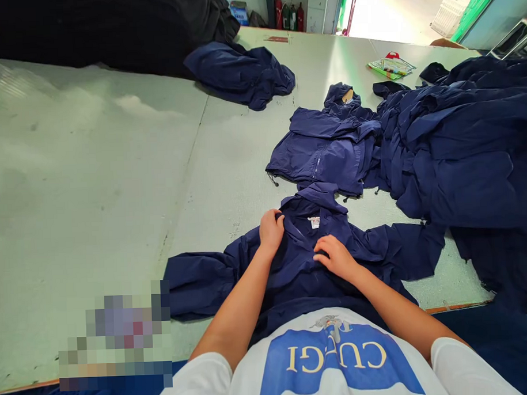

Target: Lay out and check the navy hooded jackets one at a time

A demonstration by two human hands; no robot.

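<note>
A navy blue jacket [300,265] lies spread on the pale green table [94,186] right in front of me, sleeves out to both sides, hood pointing away. A white label [314,221] shows inside its collar. My left hand [271,230] is closed on the jacket's fabric at the left side of the collar. My right hand [334,255] rests on the jacket's chest, fingers curled and pressing the cloth just right of the front opening.
A second navy jacket [322,152] lies just beyond, touching a large heap of navy garments [464,144] at the right. Another crumpled navy garment [242,74] sits far back by a black fabric pile [102,30]. A clear plastic packet [391,66] lies far right.
</note>
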